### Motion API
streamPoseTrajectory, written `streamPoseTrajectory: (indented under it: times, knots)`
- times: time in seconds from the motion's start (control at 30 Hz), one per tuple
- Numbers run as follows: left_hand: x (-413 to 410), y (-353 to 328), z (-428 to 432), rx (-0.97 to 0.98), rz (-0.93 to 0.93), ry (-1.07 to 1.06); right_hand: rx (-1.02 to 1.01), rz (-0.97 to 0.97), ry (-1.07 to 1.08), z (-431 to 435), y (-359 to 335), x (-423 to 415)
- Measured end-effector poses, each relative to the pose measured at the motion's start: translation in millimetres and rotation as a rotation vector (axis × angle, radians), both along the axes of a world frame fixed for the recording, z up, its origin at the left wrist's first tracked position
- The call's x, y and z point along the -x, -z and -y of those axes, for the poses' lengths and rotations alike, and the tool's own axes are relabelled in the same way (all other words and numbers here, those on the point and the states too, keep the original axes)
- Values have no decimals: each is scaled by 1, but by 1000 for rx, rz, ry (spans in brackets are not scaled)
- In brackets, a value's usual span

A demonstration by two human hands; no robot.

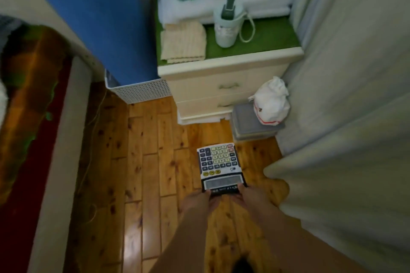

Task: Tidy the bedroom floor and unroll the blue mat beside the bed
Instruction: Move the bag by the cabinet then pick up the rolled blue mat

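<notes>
The floor [144,173] is of glossy knotty wooden planks. A cream cabinet with drawers [224,82] stands at the far side, its top covered in green. Pale curtains [346,95] hang at the right, a cream wall [20,2] at the left

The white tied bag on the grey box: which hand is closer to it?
Right. The right hand grips the calculator on the side toward the white bag; the left hand grips the opposite side, farther away. Neither touches the bag.
</notes>
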State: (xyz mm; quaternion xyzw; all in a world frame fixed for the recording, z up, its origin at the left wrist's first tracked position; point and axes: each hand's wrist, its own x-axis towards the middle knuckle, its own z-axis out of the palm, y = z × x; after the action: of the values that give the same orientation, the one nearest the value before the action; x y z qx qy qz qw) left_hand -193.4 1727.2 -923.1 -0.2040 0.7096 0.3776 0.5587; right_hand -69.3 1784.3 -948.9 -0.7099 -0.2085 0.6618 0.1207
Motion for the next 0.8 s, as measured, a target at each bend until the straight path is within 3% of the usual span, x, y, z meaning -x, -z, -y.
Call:
streamPoseTrajectory:
  times: [0.1,0.3,0.63,0.8]
  knots:
    - [-19,3,-40,-23,6,-89,-22,10,2,-43,1,-19]
    - [-27,24,-117,-12,23,-70,-7,-29,59,-116,19,-29]
    - [-3,130,-221,7,-2,42,77,-53,127,-215,91,-5]
    - [-11,175,-263,-84,29,90,12,-98,122,-255,131,-7]
